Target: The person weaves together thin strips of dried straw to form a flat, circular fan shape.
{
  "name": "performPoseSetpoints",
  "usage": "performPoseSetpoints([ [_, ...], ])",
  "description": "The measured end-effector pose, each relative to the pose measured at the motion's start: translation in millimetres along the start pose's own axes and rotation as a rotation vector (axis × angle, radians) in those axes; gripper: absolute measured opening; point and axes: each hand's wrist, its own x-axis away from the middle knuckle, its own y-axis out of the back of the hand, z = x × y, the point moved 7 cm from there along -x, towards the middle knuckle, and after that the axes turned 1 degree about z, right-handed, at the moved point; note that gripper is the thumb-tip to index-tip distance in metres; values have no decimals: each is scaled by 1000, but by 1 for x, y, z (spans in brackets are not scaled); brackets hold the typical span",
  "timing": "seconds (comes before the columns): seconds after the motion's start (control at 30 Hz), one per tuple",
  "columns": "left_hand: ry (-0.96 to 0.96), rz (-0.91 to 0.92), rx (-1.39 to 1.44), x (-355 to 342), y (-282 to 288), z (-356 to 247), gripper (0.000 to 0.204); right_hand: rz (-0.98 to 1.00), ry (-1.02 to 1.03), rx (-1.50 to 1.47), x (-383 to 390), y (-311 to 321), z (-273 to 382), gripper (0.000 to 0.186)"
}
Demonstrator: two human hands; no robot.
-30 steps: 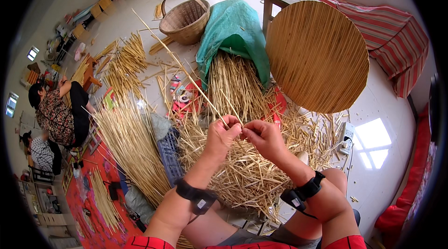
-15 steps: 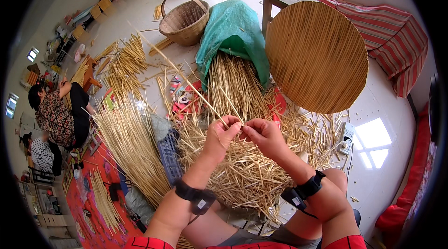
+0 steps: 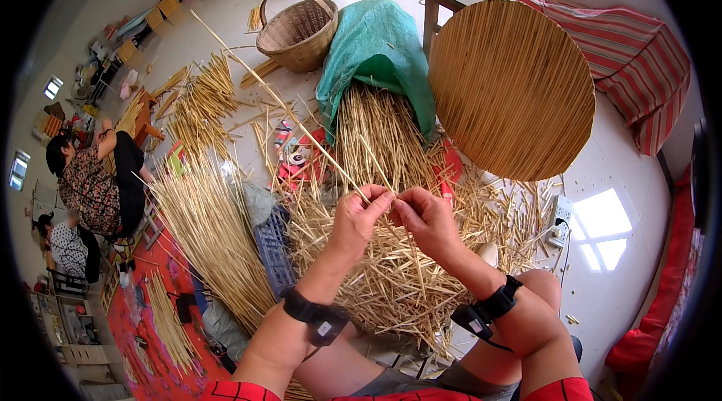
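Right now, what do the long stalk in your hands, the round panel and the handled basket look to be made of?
The long stalk, pinched by the left hand and right hand, looks like dry straw or reed: pale yellow, matte, thin and stiff. The round panel seems made of similar stalks laid side by side, judging by its fine parallel lines. The handled basket looks like woven wicker or bamboo strips, brownish, with visible weave.

My hands: two, my left hand (image 3: 359,214) and my right hand (image 3: 423,219)
Wrist straps: two black ones, one on each forearm
Long straw I pinch: one (image 3: 278,104)
Woven baskets: one (image 3: 297,31)
Round straw mats: one (image 3: 514,89)
Green sacks: one (image 3: 376,47)
Other people: two, at my far left
Loose straws: too many to count
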Motion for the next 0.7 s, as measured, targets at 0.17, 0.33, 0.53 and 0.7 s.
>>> performPoseSetpoints([
  [0.17,65,19,20,0,7,6,15,143,-14,-119,-1,-6,1,12],
  [0.33,94,9,51,-1,10,9,14,231,-43,-156,-3,-8,5,13],
  [0.53,-4,-14,-54,-2,7,3,11,184,-47,-154,-3,-8,2,12],
  [0.7,-24,1,-62,-1,5,2,13,150,-82,-119,-2,-5,5,12],
])
